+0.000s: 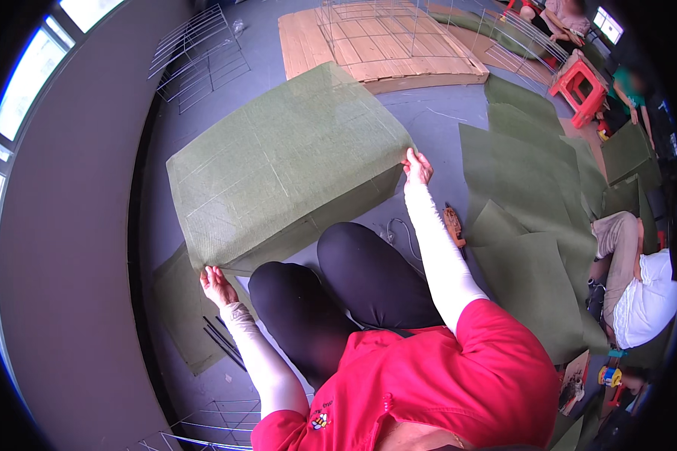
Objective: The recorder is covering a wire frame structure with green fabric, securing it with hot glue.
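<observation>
Left of centre in the frame, my left hand (218,287) pinches the near corner of a box-shaped, olive-green mesh fabric cover (278,161), fingers closed on its edge. The cover spreads across the upper centre-left. At its right corner, my right hand (419,168) pinches too, fingers curled in. Flat olive-green fabric sheets (523,177) lie farther right.

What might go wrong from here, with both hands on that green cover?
If the left hand and right hand pull unevenly, the green cover might skew. The pale cord near the right knee could snag. The black rods by the left forearm might get knocked.
</observation>
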The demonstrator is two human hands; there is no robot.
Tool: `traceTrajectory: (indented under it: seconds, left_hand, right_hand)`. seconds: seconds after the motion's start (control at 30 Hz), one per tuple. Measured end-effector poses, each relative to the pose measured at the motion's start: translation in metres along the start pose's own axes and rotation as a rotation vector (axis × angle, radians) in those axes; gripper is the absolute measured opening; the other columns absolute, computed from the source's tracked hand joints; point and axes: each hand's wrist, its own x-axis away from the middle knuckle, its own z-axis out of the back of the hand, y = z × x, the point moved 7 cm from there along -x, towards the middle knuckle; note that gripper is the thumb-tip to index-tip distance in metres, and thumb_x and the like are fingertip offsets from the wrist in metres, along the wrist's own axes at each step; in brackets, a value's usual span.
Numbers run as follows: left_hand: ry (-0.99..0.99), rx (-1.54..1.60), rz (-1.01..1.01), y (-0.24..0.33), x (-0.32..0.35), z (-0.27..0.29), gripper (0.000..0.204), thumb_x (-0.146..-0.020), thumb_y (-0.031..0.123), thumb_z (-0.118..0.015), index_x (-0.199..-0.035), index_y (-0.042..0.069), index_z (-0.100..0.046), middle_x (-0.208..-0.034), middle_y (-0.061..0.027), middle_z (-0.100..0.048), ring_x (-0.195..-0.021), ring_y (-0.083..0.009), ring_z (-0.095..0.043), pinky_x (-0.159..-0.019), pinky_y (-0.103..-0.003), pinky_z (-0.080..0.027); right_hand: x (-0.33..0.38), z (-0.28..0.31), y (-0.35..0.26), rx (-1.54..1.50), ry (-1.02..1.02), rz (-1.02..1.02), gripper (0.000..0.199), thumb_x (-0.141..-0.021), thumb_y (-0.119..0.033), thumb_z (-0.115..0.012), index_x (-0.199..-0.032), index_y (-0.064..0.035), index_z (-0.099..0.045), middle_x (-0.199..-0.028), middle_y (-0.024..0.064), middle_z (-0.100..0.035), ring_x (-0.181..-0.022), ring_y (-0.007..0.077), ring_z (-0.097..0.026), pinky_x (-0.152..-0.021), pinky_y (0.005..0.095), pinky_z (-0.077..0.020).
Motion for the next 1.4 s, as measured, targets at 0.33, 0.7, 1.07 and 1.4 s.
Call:
traceTrajectory:
  seconds: [0.33,0.7,1.07,1.4]
  left_hand:
    - [0.216,-0.009,-0.058,0.009,0.017,-0.005,0.031,-0.079,-0.001,-0.064,-0.097,0.008,-0.041,-0.082,-0.0078,-0.058,-0.070,-0.0158,-0.059,-0.062,-0.021,-0.052]
    - [0.087,-0.005,0.100,-0.001,0.007,-0.010,0.010,-0.083,0.002,-0.060,-0.093,0.002,-0.056,-0.082,-0.0055,-0.058,-0.070,-0.0123,-0.058,-0.062,-0.019,-0.052]
    - [0.020,0.014,0.126,0.003,0.006,-0.016,0.007,-0.084,0.003,-0.059,-0.090,0.001,-0.056,-0.082,-0.0060,-0.058,-0.071,-0.0147,-0.060,-0.063,-0.021,-0.053]
    - [0.051,-0.088,0.177,0.003,0.011,-0.027,0.010,-0.081,0.002,-0.063,-0.081,0.006,-0.054,-0.078,-0.0039,-0.060,-0.070,-0.0121,-0.059,-0.063,-0.020,-0.052]
  right_hand:
    - [0.002,0.005,0.006,-0.006,-0.037,-0.014,0.016,-0.079,-0.022,-0.069,-0.075,-0.0108,-0.059,-0.067,-0.0029,-0.059,-0.056,0.0056,-0.055,-0.049,0.0162,-0.0394]
    - [-0.004,0.003,0.017,-0.197,-0.148,-0.208,0.013,-0.085,-0.021,-0.062,-0.088,-0.0121,-0.052,-0.069,0.0045,-0.057,-0.062,0.0156,-0.062,-0.040,0.0211,-0.0386]
    - [0.014,-0.022,0.017,-0.121,-0.386,-0.367,0.016,-0.078,-0.018,-0.070,-0.079,-0.0105,-0.056,-0.066,-0.0005,-0.053,-0.057,0.0086,-0.051,-0.051,0.0219,-0.0443]
    - [0.017,-0.031,0.019,-0.113,-0.541,-0.441,0.014,-0.086,-0.015,-0.060,-0.089,-0.0075,-0.048,-0.071,0.0049,-0.055,-0.058,0.0109,-0.055,-0.036,0.0184,-0.0294]
